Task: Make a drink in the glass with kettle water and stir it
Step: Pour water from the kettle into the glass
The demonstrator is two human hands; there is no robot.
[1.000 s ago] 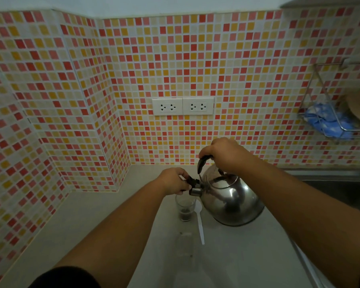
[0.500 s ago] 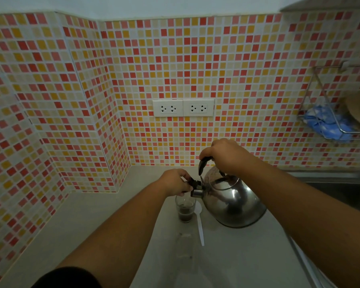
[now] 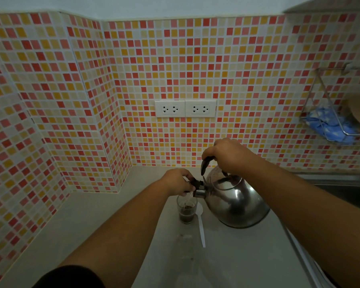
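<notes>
Here, low in the centre of the frame, I had the right hand (image 3: 229, 155) closed around the black handle of the steel kettle (image 3: 236, 201), which was tipped toward the left of the frame with its spout directly over the glass (image 3: 186, 210). My left hand (image 3: 178, 181) was pinched shut on the black spout cap (image 3: 196, 183), fingers curled tight at the spout's tip. The glass stood upright on the pale counter (image 3: 104, 221), just below the spout and beside the kettle's body, with dark liquid in its lower part. A white spoon (image 3: 201, 227) lay flat on the counter between glass and kettle, its handle pointing toward the bottom of the frame. In the upper right a wire rack (image 3: 328, 113) on the tiled wall held a blue cloth (image 3: 324, 127).
</notes>
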